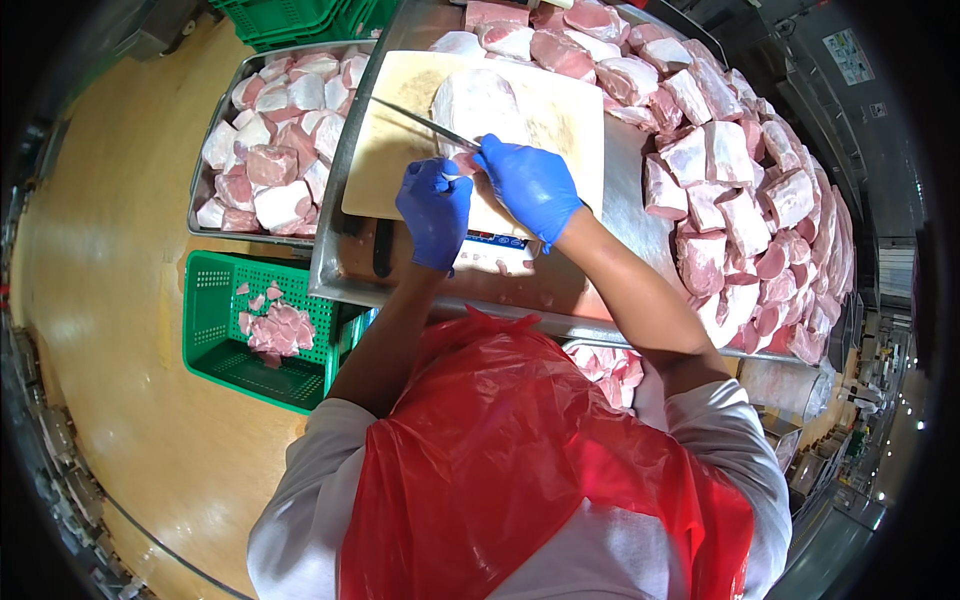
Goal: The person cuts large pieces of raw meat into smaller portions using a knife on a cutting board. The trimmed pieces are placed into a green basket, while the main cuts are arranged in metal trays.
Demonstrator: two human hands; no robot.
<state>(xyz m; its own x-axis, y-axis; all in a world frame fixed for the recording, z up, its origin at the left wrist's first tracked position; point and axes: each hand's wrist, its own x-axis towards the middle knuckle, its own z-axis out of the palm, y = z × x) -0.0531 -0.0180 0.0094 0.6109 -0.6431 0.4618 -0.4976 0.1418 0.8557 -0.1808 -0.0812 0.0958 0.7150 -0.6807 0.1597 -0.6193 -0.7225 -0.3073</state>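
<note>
A large pale piece of pork [482,105] lies fat side up on a cream cutting board [570,110]. My right hand [528,185], in a blue glove, is closed round the handle of a knife [420,122]. The blade points to the far left and crosses the pork's near left part. My left hand [436,208], also gloved in blue, has its fingers pinched at the pork's near end, close to the knife. A pale edge shows between those fingertips; the hand covers the rest.
Cut pork pieces [725,155] are heaped along the metal table's right side. A metal tray [198,200] of pork blocks stands left; below it, a green crate [215,345] holds scraps. A black object [382,248] and a panel with a blue display [497,240] sit near the board.
</note>
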